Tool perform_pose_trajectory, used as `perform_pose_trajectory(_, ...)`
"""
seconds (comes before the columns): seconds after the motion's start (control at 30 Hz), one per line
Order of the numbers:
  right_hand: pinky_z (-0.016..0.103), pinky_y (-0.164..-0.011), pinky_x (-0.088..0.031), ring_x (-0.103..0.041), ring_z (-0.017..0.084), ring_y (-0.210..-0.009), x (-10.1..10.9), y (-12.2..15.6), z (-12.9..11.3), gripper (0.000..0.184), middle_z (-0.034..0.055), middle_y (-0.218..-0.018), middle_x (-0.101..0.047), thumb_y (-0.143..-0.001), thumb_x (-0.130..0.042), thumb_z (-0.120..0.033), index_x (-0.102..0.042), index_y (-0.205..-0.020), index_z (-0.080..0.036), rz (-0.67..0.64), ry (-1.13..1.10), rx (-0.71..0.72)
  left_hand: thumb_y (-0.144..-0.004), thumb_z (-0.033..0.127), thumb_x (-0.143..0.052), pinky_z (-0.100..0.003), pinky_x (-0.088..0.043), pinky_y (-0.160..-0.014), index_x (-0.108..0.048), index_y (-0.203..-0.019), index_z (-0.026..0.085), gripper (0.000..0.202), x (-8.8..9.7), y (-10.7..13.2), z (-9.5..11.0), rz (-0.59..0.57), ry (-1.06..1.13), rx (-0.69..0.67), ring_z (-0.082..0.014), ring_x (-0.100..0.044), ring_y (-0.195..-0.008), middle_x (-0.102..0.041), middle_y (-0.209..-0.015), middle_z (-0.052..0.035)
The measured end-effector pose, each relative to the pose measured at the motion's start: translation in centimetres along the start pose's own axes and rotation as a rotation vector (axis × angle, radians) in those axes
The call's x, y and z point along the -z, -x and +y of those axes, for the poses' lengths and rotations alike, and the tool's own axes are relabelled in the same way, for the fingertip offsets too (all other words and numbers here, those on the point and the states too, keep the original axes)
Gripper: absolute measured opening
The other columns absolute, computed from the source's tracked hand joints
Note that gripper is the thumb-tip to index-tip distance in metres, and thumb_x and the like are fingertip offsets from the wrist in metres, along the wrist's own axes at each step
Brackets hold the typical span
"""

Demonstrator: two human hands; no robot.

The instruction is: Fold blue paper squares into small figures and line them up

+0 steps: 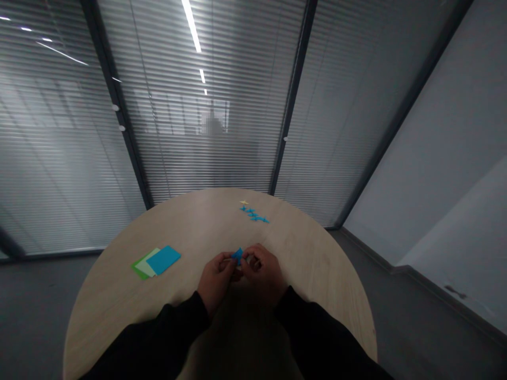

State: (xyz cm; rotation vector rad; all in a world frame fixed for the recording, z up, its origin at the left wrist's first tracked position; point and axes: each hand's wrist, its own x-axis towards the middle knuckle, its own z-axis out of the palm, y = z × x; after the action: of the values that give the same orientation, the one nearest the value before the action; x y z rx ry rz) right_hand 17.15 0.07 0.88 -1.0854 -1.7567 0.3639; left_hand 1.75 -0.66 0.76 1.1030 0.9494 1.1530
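Between my two hands is a small piece of blue paper (238,255), partly folded by the look of its pointed top edge. My left hand (217,275) pinches its left side with thumb and finger. On the opposite side, the fingertips of my right hand (262,269) are closed on the paper too. My fingers cover its lower part. Farther off on the table lie several small blue folded paper pieces (253,215) with pointed arms, in a loose slanting row. A similar yellow paper piece (244,202) sits at the far end of that row.
I am at a round wooden table (198,216). On its left side, blue sheets (163,260), pale green sheets (146,264) and bright green sheets (138,270) overlap in a fanned pile. Beyond the table stand glass panels with blinds (214,163); a white wall (428,158) rises at right.
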Motion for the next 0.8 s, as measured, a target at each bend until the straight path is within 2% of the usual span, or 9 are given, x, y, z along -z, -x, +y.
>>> perform_pose_trajectory(0.1,0.023,-0.056,-0.046,-0.056,0.011,-0.060,0.0,0.0,0.3,0.013,0.0017,-0.084,-0.063,-0.081,-0.063,-0.019,-0.067,-0.093,-0.019,-0.021,0.043,0.031,-0.074,0.045,-0.078,-0.028,-0.053,-0.065,-0.066,-0.098,0.015,0.041,0.1,0.0,-0.1,-0.006,0.005,-0.006,-0.0170,-0.068,-0.066,-0.074,-0.074,-0.0055)
perform_pose_trajectory(0.27,0.022,-0.058,-0.047,-0.057,0.011,-0.062,0.1,0.0,0.8,0.008,0.0011,-0.086,-0.062,-0.085,-0.062,-0.016,-0.066,-0.091,-0.019,-0.067,0.056,0.052,-0.074,0.042,-0.077,-0.031,-0.054,-0.068,-0.067,-0.101,0.015,0.040,0.2,-0.1,-0.1,-0.017,-0.025,-0.019,-0.0192,-0.070,-0.070,-0.076,-0.079,-0.0074)
perform_pose_trajectory(0.47,0.022,-0.061,-0.049,-0.056,0.010,-0.064,0.2,0.0,0.9,0.017,0.0017,-0.095,-0.061,-0.086,-0.061,-0.009,-0.068,-0.096,-0.020,-0.131,0.080,0.121,-0.077,0.039,-0.075,-0.027,-0.053,-0.065,-0.068,-0.101,0.014,0.036,0.3,-0.2,-0.4,-0.033,-0.049,-0.038,-0.0169,-0.070,-0.068,-0.075,-0.078,-0.0067)
perform_pose_trajectory(0.57,0.025,-0.068,-0.051,-0.060,0.013,-0.073,0.4,0.0,0.8,0.019,0.0032,-0.101,-0.061,-0.084,-0.063,-0.009,-0.068,-0.096,-0.022,-0.153,0.127,0.158,-0.077,0.036,-0.076,-0.027,-0.053,-0.065,-0.068,-0.104,0.013,0.037,0.4,-0.2,-0.6,-0.033,-0.056,-0.032,-0.0167,-0.069,-0.068,-0.076,-0.078,-0.0068)
perform_pose_trajectory(0.7,0.029,-0.081,-0.052,-0.064,0.017,-0.092,0.8,-0.1,0.6,0.017,0.0053,-0.110,-0.063,-0.085,-0.064,-0.012,-0.069,-0.097,-0.023,-0.160,0.196,0.214,-0.078,0.036,-0.075,-0.026,-0.053,-0.067,-0.069,-0.107,0.012,0.039,0.4,-0.3,-0.6,-0.040,0.017,-0.012,-0.0153,-0.068,-0.068,-0.075,-0.077,-0.0062)
perform_pose_trajectory(0.8,0.029,-0.080,-0.052,-0.065,0.016,-0.088,1.0,-0.1,0.6,0.022,0.0054,-0.112,-0.063,-0.085,-0.060,-0.009,-0.071,-0.098,-0.023,-0.154,0.255,0.229,-0.078,0.040,-0.075,-0.027,-0.053,-0.070,-0.069,-0.109,0.012,0.041,0.4,-0.3,-0.4,-0.050,0.104,0.018,-0.0157,-0.069,-0.072,-0.075,-0.085,-0.0078)
